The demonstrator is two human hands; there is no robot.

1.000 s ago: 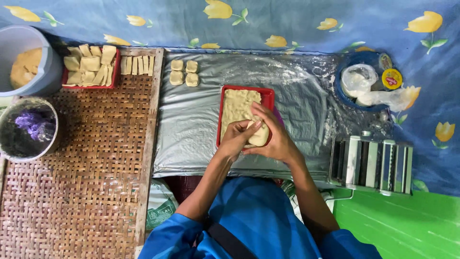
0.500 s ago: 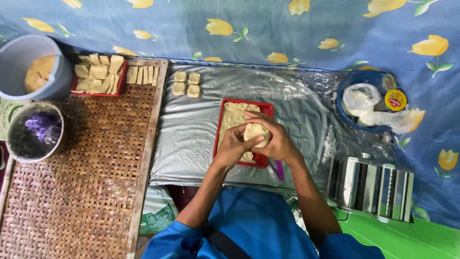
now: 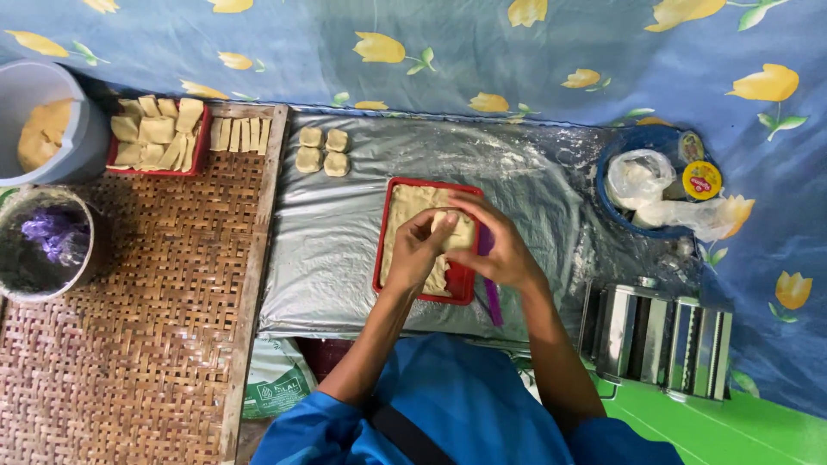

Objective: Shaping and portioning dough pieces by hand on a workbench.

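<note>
A red tray lined with pale dough lies on a clear plastic sheet. Both of my hands are over it, pinching one small piece of dough between them. My left hand grips it from the left, my right hand from the right. A purple tool lies under my right hand, beside the tray's right edge.
Three small dough pieces sit at the sheet's far left corner. A second red tray of cut dough rests on a woven mat, with two buckets at the left. A metal roller machine and blue bowl stand right.
My hands have lifted a small piece of dough a little further up over the tray. The purple tool beside the tray has come into view.
</note>
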